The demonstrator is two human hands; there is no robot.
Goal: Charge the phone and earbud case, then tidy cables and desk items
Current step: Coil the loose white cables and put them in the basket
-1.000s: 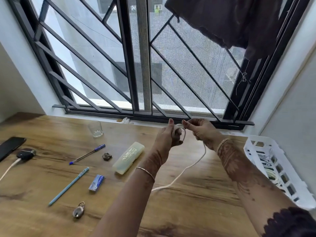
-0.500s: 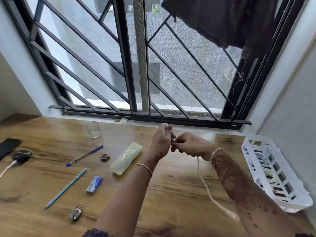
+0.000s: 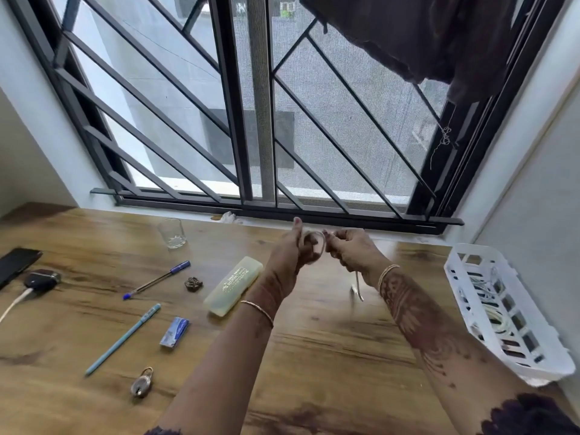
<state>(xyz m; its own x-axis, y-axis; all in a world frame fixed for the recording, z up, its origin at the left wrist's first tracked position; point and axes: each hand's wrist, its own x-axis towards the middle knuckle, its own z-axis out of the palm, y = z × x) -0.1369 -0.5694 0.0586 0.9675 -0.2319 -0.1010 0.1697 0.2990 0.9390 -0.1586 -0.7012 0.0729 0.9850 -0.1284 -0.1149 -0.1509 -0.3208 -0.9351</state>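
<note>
Above the middle of the wooden desk [image 3: 329, 356], my left hand [image 3: 292, 249] holds a coil of white cable [image 3: 317, 246] looped around its fingers. My right hand [image 3: 351, 251] pinches the same cable just right of the coil, and the cable's short loose end with its plug [image 3: 357, 288] dangles, blurred, below that hand. At the far left lie a black phone [image 3: 17, 263] and a dark earbud case [image 3: 42, 279] with a white charging cable [image 3: 14, 304] plugged into it.
A white plastic basket [image 3: 552, 359] holding coiled cables stands at the right edge. On the desk's left half lie a glass [image 3: 172, 232], two pens [image 3: 157, 279] [image 3: 122, 339], a translucent case [image 3: 233, 285], a blue packet [image 3: 174, 332], a small dark trinket [image 3: 193, 284] and a padlock [image 3: 142, 383]. A barred window is behind.
The long cable tail that trailed over the desk has been wound up onto my left hand; only a short end hangs now. Both hands stay raised near the window sill.
</note>
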